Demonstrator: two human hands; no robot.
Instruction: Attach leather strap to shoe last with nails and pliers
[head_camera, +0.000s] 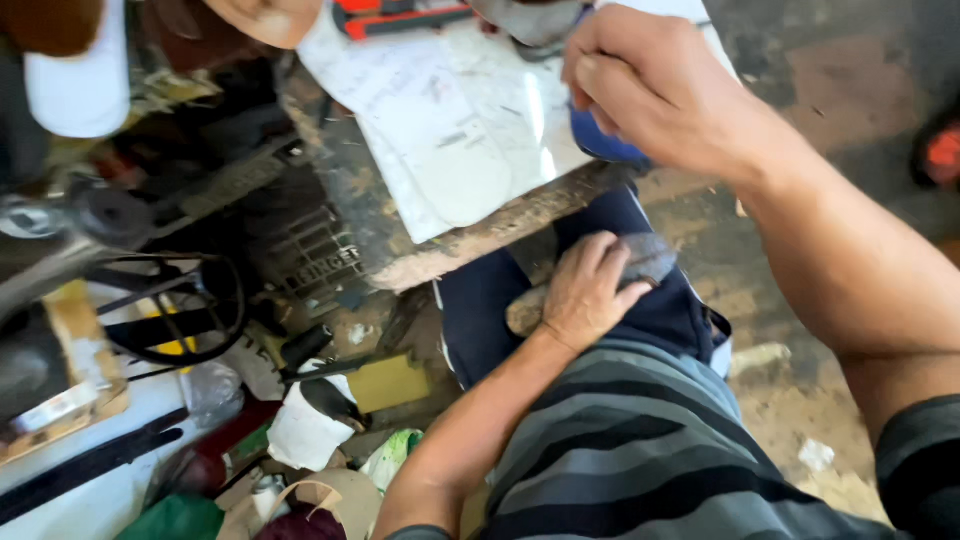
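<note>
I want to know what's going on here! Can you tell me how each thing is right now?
Left hand: resting on the lap, fingers curled over a grey stone.
Grey stone: lying on the thigh, partly covered.
Right hand: fist closed over something blue.
Blue thing: mostly hidden, kind unclear.
White sheet: lying flat on the worn bench.
Worn bench: edge chipped.

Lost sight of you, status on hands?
Left hand grips grey stone on lap. Right hand closed on blue object at bench edge. Nothing blocking.

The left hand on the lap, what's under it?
The left hand rests on a grey, stone-like block lying across the dark blue trousers. The block's middle is hidden under the hand; only its ends show.
</note>
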